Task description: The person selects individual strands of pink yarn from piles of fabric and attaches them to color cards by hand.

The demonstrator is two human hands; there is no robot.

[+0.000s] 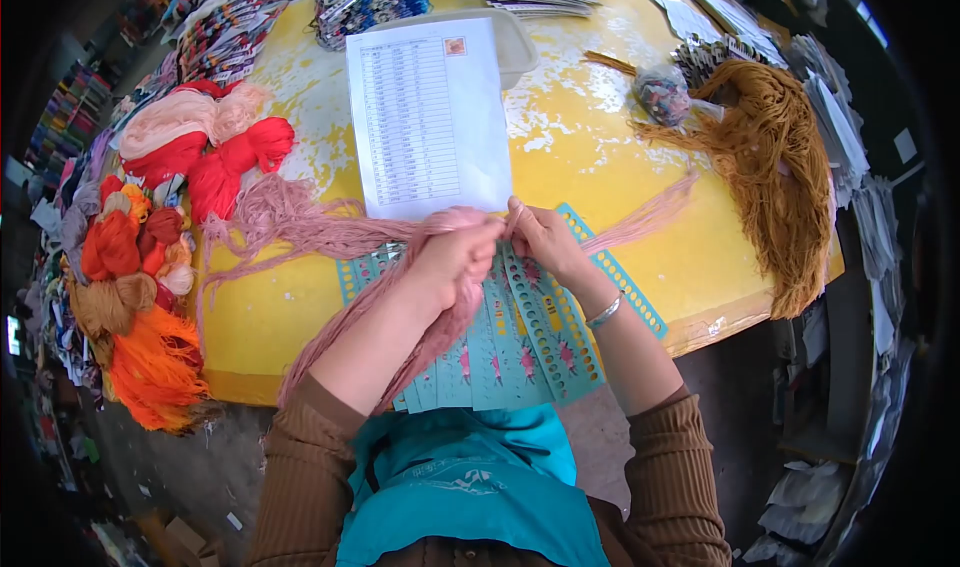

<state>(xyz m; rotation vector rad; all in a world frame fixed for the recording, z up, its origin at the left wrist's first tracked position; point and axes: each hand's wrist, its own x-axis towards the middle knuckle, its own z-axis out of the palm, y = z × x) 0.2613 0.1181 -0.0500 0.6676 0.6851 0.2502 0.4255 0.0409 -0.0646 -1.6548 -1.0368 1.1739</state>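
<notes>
My left hand [462, 257] is closed around a skein of dusty-pink embroidery thread [345, 332], which hangs over my forearm. Close beside it, my right hand [545, 239] pinches strands of the same pink thread, thumb pointing up. A loose tail of pink thread [650, 212] runs out to the right beyond my right wrist. More of it lies in a loose bundle [285, 217] on the left. Beneath both hands, several teal cards with punched holes [515, 342] overlap at the table's front edge. A printed list [425, 127] lies just beyond my hands.
On the yellow table [590, 157], red and peach skeins [215, 147] and orange thread [155, 367] lie at left. A brown thread bundle [780, 167] hangs over the right edge. A plastic tub [515, 47] sits partly under the list, with multicoloured skeins [370, 7] behind.
</notes>
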